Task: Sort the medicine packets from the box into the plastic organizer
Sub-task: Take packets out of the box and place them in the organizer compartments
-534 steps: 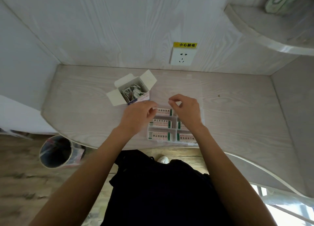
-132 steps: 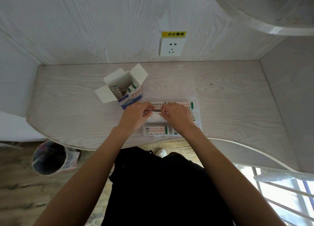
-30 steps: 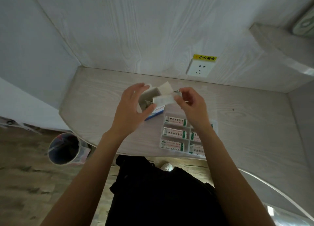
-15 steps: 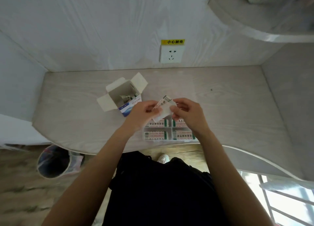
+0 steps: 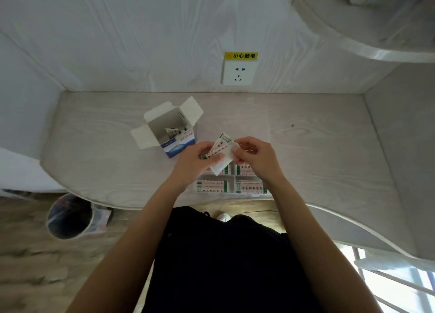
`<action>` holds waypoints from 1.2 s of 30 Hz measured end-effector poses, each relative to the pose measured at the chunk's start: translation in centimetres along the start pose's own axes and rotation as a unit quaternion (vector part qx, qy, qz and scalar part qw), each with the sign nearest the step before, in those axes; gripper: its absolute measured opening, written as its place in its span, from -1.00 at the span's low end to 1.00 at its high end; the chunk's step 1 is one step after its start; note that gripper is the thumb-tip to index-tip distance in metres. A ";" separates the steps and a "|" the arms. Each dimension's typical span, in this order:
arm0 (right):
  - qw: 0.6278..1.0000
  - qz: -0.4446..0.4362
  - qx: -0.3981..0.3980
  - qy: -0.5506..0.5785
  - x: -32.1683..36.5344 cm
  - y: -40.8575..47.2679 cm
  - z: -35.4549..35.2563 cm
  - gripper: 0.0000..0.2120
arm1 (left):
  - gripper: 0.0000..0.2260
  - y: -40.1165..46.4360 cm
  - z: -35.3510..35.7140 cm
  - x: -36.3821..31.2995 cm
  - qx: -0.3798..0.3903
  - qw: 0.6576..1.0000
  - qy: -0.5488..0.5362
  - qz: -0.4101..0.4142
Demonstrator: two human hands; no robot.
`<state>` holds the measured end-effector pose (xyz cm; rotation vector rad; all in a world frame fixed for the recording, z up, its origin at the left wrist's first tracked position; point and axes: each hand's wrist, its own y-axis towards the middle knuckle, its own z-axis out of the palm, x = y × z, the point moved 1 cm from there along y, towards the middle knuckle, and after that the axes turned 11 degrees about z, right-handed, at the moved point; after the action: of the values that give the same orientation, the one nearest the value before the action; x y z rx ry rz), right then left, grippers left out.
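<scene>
White paper packets: two flat green-printed medicine packets point(image 5: 220, 153), pinched between both hands above the organizer's far cells.
Left hand point(image 5: 195, 162): fingers curled, gripping one packet.
Right hand point(image 5: 255, 156): thumb and fingertips pinching the other.
Organizer: clear plastic compartment tray point(image 5: 231, 183), near cells already filled.
Box: open white-and-blue cardboard carton point(image 5: 173, 133), left of the organizer, packets remaining inside.
Risk: packets may cling together and drop into one cell.

tabletop point(image 5: 306, 147): you see pale wood grain, matt and smooth.
box point(image 5: 173, 133): matt white cardboard inside; its printed blue face looks glossier.
medicine packets point(image 5: 220, 156): thin printed paper or foil; you cannot tell which.
plastic organizer point(image 5: 233, 185): clear, smooth plastic.
wall socket point(image 5: 239, 73): smooth white plastic.
</scene>
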<state>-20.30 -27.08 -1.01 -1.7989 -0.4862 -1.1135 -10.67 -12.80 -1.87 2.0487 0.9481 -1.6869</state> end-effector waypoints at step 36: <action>0.890 -0.184 -0.058 -0.414 -1.1 4.5 2.9 -0.79 | -0.83 2.0 -1.8 1.9 -0.117 0.960 0.245 0.066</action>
<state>-16.24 -26.64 -4.71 -2.3129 -1.3310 -0.5493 -7.83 -12.57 -3.53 2.3439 1.0651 -0.9576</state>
